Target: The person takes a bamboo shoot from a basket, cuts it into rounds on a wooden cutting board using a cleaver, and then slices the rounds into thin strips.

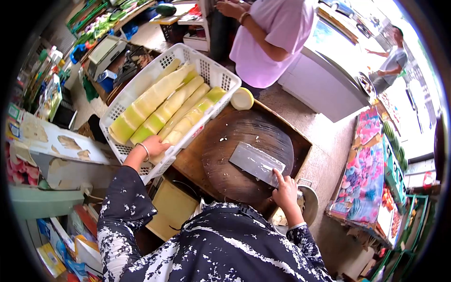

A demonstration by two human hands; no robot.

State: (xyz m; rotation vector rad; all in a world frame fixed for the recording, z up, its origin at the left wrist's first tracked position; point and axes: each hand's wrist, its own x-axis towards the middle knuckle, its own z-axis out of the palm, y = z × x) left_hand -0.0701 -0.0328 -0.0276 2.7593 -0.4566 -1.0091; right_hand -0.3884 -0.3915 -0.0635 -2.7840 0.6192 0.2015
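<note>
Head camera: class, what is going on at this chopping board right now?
A person stands at a round wooden board. Their right hand grips a cleaver lying flat on it, forefinger along the blade. Their left hand reaches into a white basket and touches peeled bamboo shoots. A cut stub sits beside the basket. Another person stands beyond.

Wooden tray (304, 143) — round chopping block (225, 141), white basket (213, 70) resting on it.
</note>
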